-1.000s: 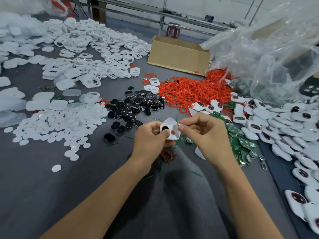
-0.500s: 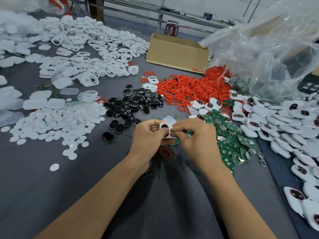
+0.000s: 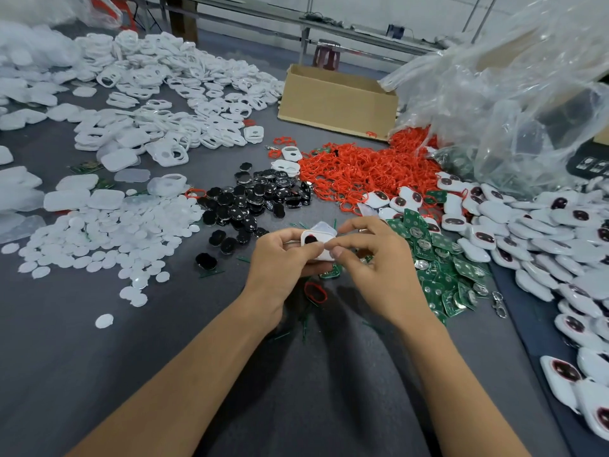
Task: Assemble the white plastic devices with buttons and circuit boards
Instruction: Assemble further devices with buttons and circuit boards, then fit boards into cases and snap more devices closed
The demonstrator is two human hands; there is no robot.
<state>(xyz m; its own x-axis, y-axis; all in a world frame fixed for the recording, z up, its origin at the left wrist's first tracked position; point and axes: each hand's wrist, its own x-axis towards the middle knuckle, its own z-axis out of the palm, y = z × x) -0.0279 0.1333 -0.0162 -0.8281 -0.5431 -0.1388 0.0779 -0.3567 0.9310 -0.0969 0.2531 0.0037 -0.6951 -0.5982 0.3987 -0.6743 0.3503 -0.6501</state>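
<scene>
Grey table (image 3: 99,374); hands (image 3: 329,258) half-hide white device (image 3: 318,237).

White device shell (image 3: 318,240), black button fitted, mid-table

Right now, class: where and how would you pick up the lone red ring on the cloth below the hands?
Probably best pinch the red ring at its near edge from above, one fingertip inside the loop, one outside. It lies thin and flat, with no side to grasp, and the left hand and right hand crowd its far edge.
</scene>
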